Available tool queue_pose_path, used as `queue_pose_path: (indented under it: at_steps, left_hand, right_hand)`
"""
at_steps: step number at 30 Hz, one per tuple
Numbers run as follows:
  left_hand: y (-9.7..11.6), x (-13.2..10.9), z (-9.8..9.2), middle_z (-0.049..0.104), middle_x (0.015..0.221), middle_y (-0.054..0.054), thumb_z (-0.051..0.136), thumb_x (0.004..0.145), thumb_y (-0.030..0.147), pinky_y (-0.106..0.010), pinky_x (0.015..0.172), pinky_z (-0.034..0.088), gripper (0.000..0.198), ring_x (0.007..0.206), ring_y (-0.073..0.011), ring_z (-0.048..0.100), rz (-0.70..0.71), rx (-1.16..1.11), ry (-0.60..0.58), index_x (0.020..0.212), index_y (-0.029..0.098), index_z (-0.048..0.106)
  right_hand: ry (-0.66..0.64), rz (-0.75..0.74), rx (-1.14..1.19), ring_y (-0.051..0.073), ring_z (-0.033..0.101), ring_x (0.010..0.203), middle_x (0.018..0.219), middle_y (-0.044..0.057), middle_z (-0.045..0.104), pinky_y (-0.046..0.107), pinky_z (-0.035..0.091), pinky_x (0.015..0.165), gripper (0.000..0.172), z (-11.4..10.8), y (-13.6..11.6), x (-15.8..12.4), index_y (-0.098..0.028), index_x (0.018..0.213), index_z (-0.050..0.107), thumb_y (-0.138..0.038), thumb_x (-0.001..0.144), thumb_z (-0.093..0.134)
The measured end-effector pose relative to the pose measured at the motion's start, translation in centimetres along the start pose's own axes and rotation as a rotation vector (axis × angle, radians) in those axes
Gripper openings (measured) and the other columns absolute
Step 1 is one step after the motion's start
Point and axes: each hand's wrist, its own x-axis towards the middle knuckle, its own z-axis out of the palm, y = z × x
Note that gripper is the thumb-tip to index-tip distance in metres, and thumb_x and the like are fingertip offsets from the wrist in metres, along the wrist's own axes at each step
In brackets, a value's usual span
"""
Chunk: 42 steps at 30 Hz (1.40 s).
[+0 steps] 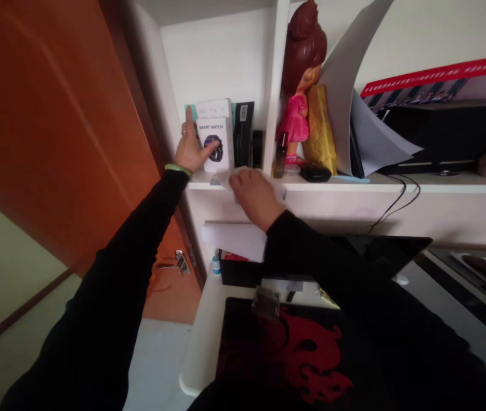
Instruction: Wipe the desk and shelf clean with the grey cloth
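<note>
On the white shelf stands a white smart watch box (pixel 211 131) with a dark watch printed on its front. My left hand (pixel 190 144) is at the box's left side, its thumb across the front and its index finger pointing up along the edge. Behind and beside the box are another white box (pixel 219 107) and a black packet with a barcode label (pixel 243 131). At the shelf's front edge, just right of the box, my right hand (pixel 255 196) is closed over a thin whitish cloth or tissue (pixel 276 184), partly hidden under the fingers.
Right of the divider (pixel 275 85) stand a pink-dressed doll figure (pixel 296 108), a small dark bottle (pixel 280 155), a yellow packet (pixel 320 128) and papers (pixel 345 85). Below lies a desk (pixel 198 354) with a black-and-red mat (pixel 311 354). An orange door (pixel 76 114) is at left.
</note>
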Motion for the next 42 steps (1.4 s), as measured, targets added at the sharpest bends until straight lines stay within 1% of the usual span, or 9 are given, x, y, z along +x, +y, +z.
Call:
queue_pose_path:
  at_steps: [8,14,19,24,27,30,34,37,42]
  left_hand:
    - [0.2,0.2,0.0,0.051,0.162,-0.021,0.075,0.075,0.092,-0.067,0.129,0.041,0.134,0.155,-0.0482,0.05,-0.041,-0.058,-0.026,0.18,0.032,0.017]
    - [1.1,-0.1,-0.1,0.05,0.164,-0.017,0.066,0.072,0.103,-0.062,0.131,0.036,0.139,0.158,-0.0442,0.04,-0.095,-0.002,0.026,0.179,0.03,0.016]
    - [2.7,-1.1,-1.3,0.046,0.169,-0.003,0.049,0.101,0.088,-0.052,0.137,0.023,0.104,0.156,-0.0251,0.034,-0.063,0.12,0.088,0.173,0.028,0.005]
    - [6.9,-3.3,-1.2,0.042,0.17,-0.01,0.039,0.111,0.073,-0.053,0.135,0.031,0.076,0.158,-0.0276,0.037,0.204,0.103,0.322,0.165,0.021,0.031]
    - [11.8,-5.5,1.1,0.057,0.162,-0.008,0.043,0.11,0.067,-0.061,0.133,0.034,0.06,0.157,-0.0331,0.044,0.439,0.117,0.166,0.156,0.03,0.051]
    - [16.8,-7.4,4.6,0.067,0.154,-0.005,0.05,0.109,0.047,-0.059,0.131,0.04,0.042,0.149,-0.0315,0.057,0.561,0.142,-0.19,0.148,0.035,0.064]
    - [20.1,-8.5,8.5,0.054,0.169,-0.017,0.057,0.107,0.034,-0.06,0.133,0.04,0.061,0.159,-0.0353,0.049,0.412,0.246,-0.178,0.166,0.023,0.049]
    - [20.9,-8.4,9.8,0.043,0.178,-0.019,0.061,0.106,0.035,-0.057,0.127,0.048,0.076,0.163,-0.0376,0.046,0.294,0.351,-0.134,0.176,0.023,0.033]
    - [22.8,-6.9,10.0,0.044,0.178,-0.02,0.064,0.107,0.036,-0.046,0.099,0.065,0.086,0.128,-0.0368,0.076,0.058,0.47,-0.186,0.181,0.027,0.022]
  right_hand:
    - [0.139,-0.129,0.092,0.033,0.062,0.122,0.136,0.019,0.071,0.049,0.054,0.108,0.034,0.9,2.2,-2.9,-0.01,0.138,0.068,-0.009,0.106,0.057]
    - [0.202,-0.14,0.244,0.031,0.061,0.131,0.143,0.018,0.071,0.048,0.05,0.118,0.044,0.8,3.3,-4.5,-0.011,0.138,0.071,-0.001,0.102,0.047]
    - [0.009,-0.066,0.349,0.03,0.065,0.131,0.137,0.015,0.074,0.047,0.053,0.113,0.054,-0.6,4.1,-7.2,-0.014,0.13,0.075,0.006,0.085,0.054]
    - [-0.15,0.079,0.512,0.027,0.077,0.113,0.12,0.009,0.082,0.04,0.06,0.103,0.057,-1.9,8.1,-13.0,-0.019,0.121,0.077,0.003,0.072,0.056]
    - [-0.087,0.13,0.642,0.026,0.079,0.113,0.12,0.005,0.083,0.042,0.061,0.105,0.058,-2.8,11.5,-16.2,-0.025,0.116,0.078,-0.003,0.069,0.054]
    - [-0.012,0.216,0.748,0.029,0.08,0.108,0.114,0.003,0.084,0.049,0.063,0.104,0.054,-4.1,14.4,-17.8,-0.029,0.117,0.077,-0.011,0.071,0.056]
    - [0.028,0.304,0.858,0.03,0.081,0.095,0.108,0.003,0.083,0.047,0.069,0.089,0.042,-5.0,16.8,-18.4,-0.031,0.116,0.076,-0.021,0.077,0.063]
    - [0.036,0.276,0.912,0.03,0.081,0.093,0.105,0.002,0.083,0.045,0.07,0.087,0.037,-4.9,17.3,-18.5,-0.034,0.11,0.076,-0.024,0.078,0.063]
    - [-0.032,0.196,0.932,0.033,0.082,0.101,0.112,0.004,0.084,0.056,0.066,0.095,0.044,-4.2,17.0,-17.7,-0.032,0.115,0.076,-0.025,0.075,0.06]
